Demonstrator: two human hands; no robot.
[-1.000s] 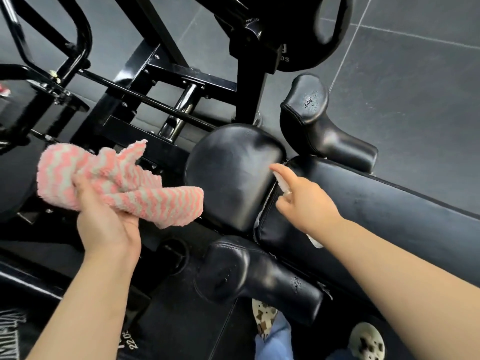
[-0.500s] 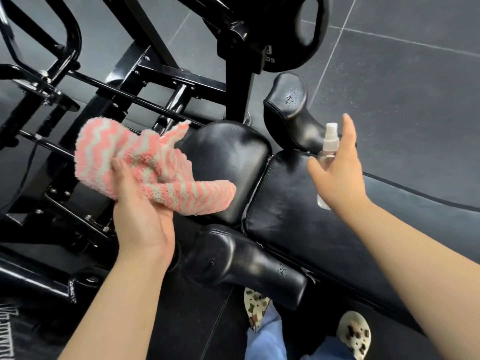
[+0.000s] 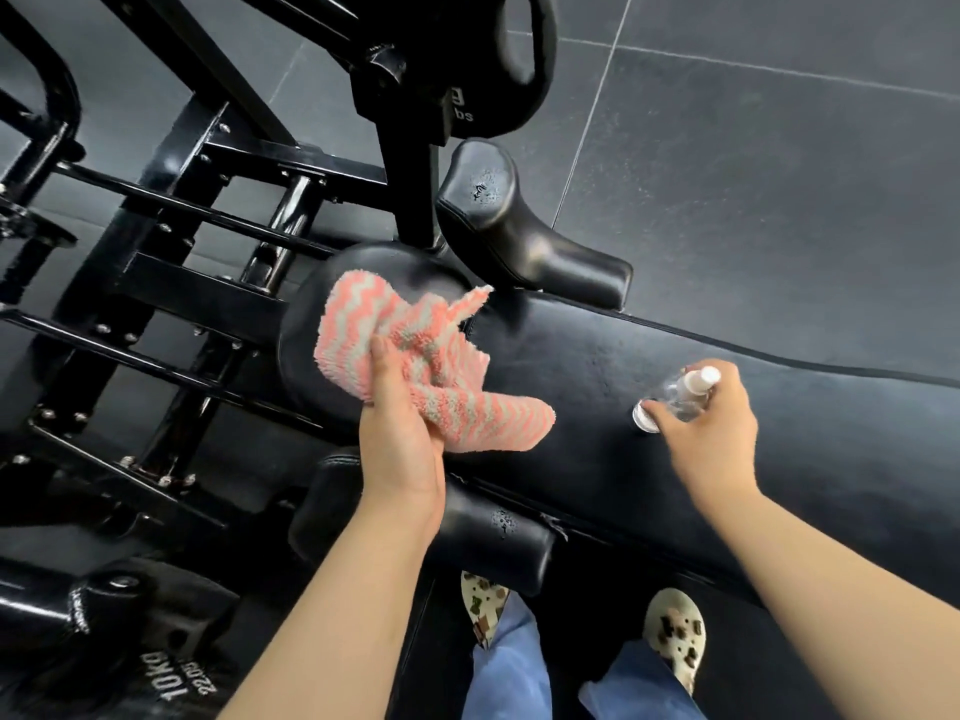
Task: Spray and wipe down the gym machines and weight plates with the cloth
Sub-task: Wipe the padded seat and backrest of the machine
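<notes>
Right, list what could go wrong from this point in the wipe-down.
1. The right hand holds the spray bottle tilted low on the long pad; left there, it might roll off.
2. The left hand grips the cloth bunched, so little fabric may meet the round pad.
3. Droplets on the upper shoulder pad and lower shoulder pad could be missed.

floor: dark grey tiles [image 3: 779, 174] | patterned clogs [image 3: 675, 634] | blue trouser legs [image 3: 506, 667]
</notes>
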